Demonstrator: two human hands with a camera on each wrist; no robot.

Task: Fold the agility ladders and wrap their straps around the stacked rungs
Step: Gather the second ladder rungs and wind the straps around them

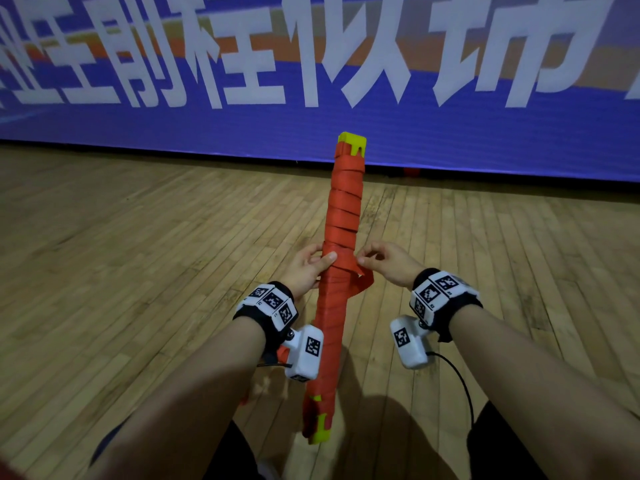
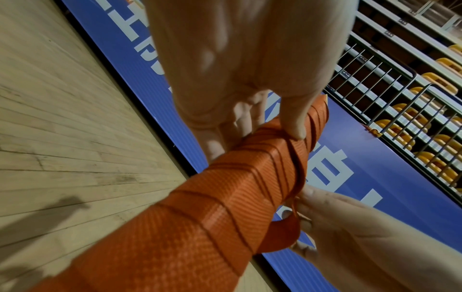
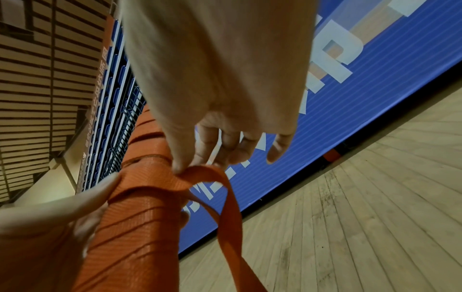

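A long bundle of stacked yellow rungs (image 1: 352,142), wound along its length in orange strap (image 1: 341,216), points away from me above the floor. My left hand (image 1: 310,266) grips the bundle (image 2: 220,197) at its middle, thumb laid across the wraps, fingers underneath. My right hand (image 1: 375,259) pinches the loose end of the strap (image 3: 200,173) between thumb and forefinger, right beside the bundle. A short loop of strap (image 1: 363,280) hangs below that pinch. The bundle's near yellow end (image 1: 320,433) shows between my forearms.
Wooden plank floor (image 1: 138,254) lies all around. A blue banner with large white characters (image 1: 311,81) runs along the far side. Behind it, railings and yellow seats (image 2: 412,118) show in the left wrist view. A black cable (image 1: 460,382) hangs from my right wrist camera.
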